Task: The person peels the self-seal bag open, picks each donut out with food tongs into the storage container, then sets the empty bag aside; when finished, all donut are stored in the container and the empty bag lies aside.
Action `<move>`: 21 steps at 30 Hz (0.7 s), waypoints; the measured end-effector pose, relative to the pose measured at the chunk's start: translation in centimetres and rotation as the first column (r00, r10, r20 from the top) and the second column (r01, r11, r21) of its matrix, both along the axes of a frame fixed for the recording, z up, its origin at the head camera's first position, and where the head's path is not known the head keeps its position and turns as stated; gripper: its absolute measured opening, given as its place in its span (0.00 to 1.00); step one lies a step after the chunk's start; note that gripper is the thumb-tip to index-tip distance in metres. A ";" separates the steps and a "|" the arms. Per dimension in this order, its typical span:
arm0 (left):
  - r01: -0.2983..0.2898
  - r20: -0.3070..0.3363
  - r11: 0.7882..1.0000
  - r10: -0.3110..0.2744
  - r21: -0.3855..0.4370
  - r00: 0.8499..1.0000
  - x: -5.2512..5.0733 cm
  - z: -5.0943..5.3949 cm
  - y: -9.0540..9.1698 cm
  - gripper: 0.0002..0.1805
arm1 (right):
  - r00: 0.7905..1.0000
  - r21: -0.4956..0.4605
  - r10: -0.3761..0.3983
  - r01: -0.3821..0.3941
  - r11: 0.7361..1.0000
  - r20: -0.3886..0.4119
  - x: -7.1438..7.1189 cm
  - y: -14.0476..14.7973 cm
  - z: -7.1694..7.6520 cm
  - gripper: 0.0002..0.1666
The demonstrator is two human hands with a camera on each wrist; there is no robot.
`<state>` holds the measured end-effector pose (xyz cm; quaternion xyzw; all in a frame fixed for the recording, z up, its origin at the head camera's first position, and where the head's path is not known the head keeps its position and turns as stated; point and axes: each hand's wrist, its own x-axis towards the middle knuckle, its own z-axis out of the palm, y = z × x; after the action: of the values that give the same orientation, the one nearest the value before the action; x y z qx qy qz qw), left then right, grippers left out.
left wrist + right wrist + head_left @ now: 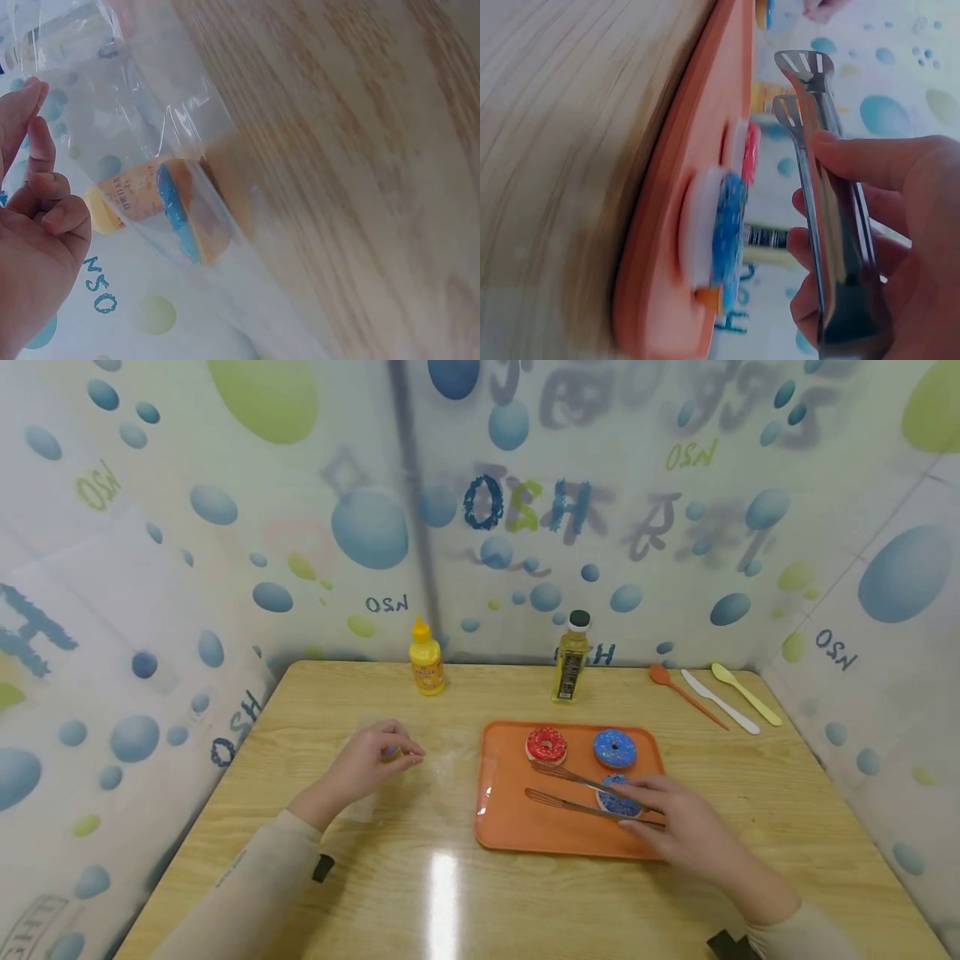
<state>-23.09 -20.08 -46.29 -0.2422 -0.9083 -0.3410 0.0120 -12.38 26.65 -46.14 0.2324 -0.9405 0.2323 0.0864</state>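
Note:
My left hand (371, 758) is over the table left of the orange tray (517, 839). Its thumb and index fingertips pinch a clear plastic bag (176, 112), with a blue-topped donut (180, 214) seen through the film. Metal tongs (832, 225) with slotted ends are gripped in my right hand (693, 822); their two arms stand apart with nothing between the tips. Below the tongs, a dark-blue donut (617, 803) lies on the tray, partly covered by them. Behind it sit another blue donut (615, 749) and a red sprinkled donut (546, 747).
Toward the back of the wooden table (315, 710) stand a yellow squeeze bottle (427, 664) and an oil bottle (571, 660). At the back right lie an orange spoon (682, 693), a white knife (720, 702) and a yellow-green spoon (746, 695). Patterned walls (300, 527) enclose the table.

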 end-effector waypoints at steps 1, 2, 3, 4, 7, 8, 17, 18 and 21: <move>0.004 -0.003 1.000 -0.004 0.002 1.000 0.0 0.0 0.0 0.04 | 1.000 -0.004 0.004 -0.004 1.000 0.003 -0.1 -0.5 -0.1 0.27; 0.008 -0.008 1.000 -0.008 0.004 1.000 0.0 0.0 0.0 0.05 | 1.000 -0.009 0.009 -0.009 1.000 0.004 -0.2 -1.0 -0.1 0.26; 0.009 -0.010 1.000 -0.009 0.006 1.000 0.1 0.0 0.0 0.04 | 1.000 -0.015 0.015 -0.015 1.000 0.008 -0.4 -1.4 -0.2 0.25; 0.014 -0.013 1.000 -0.014 0.009 1.000 0.1 0.0 0.0 0.05 | 1.000 -0.021 0.021 -0.021 1.000 0.010 -0.5 -1.9 -0.2 0.24; 0.023 -0.018 1.000 -0.023 0.019 1.000 0.2 0.1 0.0 0.06 | 0.999 -0.020 0.040 -0.040 0.999 0.004 -0.9 -3.5 -0.2 0.22; 0.024 -0.018 0.999 -0.024 0.022 1.000 0.2 0.1 0.1 0.06 | 0.999 -0.014 0.043 -0.043 0.999 -0.003 -1.1 -4.0 -0.2 0.22; 0.021 -0.022 0.999 -0.021 0.024 1.000 0.0 0.4 0.3 0.07 | 1.000 0.077 0.021 -0.021 0.997 0.007 -3.0 -7.5 -0.5 0.26; 0.022 -0.021 0.999 -0.022 0.025 1.000 0.0 0.3 0.3 0.07 | 1.000 0.071 0.021 -0.022 0.997 0.013 -3.2 -7.8 -0.5 0.26; 0.024 -0.018 0.999 -0.024 0.027 1.000 0.0 0.3 0.3 0.07 | 0.999 0.052 0.046 -0.046 0.998 0.017 -3.8 -8.7 -0.6 0.26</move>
<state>-23.14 -19.75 -45.96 -0.2559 -0.9004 -0.3514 0.0194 -16.22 17.93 -46.76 0.2544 -0.9414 0.2112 0.0674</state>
